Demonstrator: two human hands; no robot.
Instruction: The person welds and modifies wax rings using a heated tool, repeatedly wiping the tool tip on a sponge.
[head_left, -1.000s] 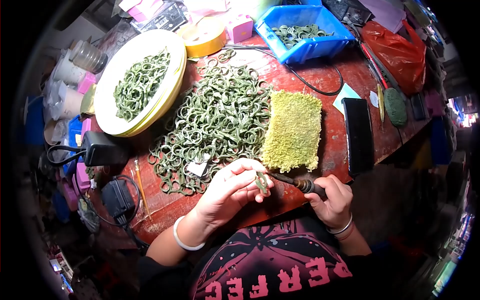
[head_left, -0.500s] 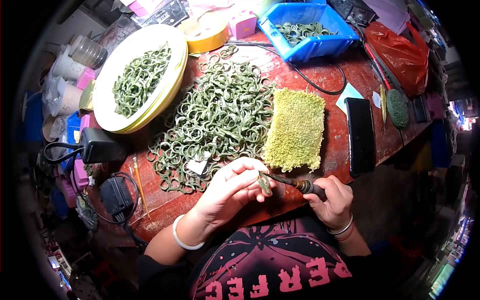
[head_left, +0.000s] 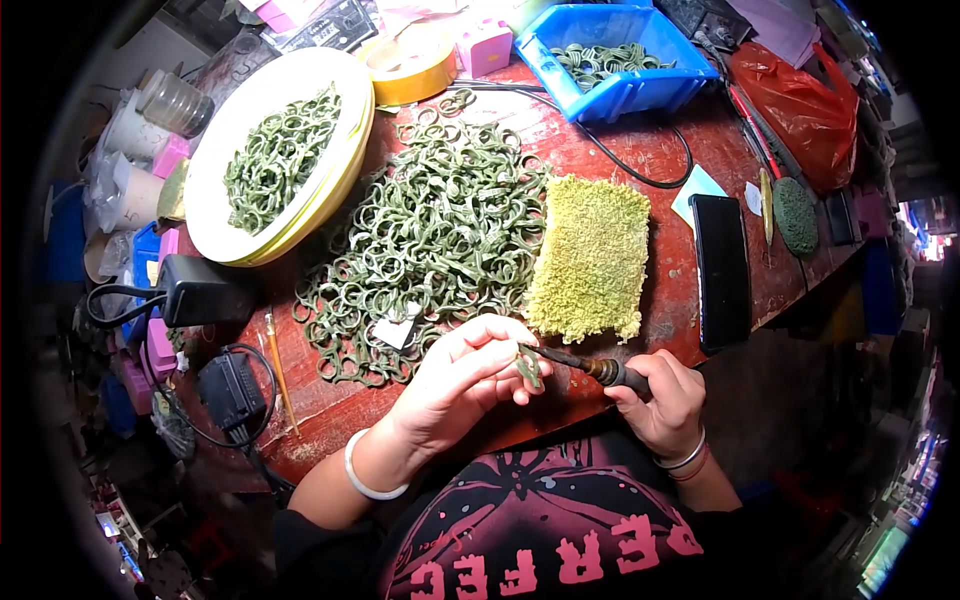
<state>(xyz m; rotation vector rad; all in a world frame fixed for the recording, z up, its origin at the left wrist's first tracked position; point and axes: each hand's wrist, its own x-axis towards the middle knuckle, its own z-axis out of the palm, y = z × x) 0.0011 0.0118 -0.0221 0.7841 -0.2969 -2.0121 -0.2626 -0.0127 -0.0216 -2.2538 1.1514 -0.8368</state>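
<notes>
My left hand [head_left: 450,385] is closed, pinching a small green ring [head_left: 529,370] between thumb and fingers, just off the table's front edge. In my right hand [head_left: 666,405] is a soldering iron [head_left: 600,371] with a dark handle, a brownish collar and a thin dark rod. The rod points left and its tip meets or nearly meets the ring; exact contact is too small to tell. Beyond my left hand spreads a heap of similar green rings [head_left: 440,225]. A rough yellow-green block [head_left: 590,260] lies right of the heap, just beyond the iron.
A pale plate [head_left: 215,200] with green rings tilts at the left. More rings fill a blue bin [head_left: 625,92] at the back. A black phone [head_left: 721,275] and a green oval pad [head_left: 796,217] lie right. Black adapters [head_left: 232,395] with cables and a thin stick [head_left: 281,370] are left.
</notes>
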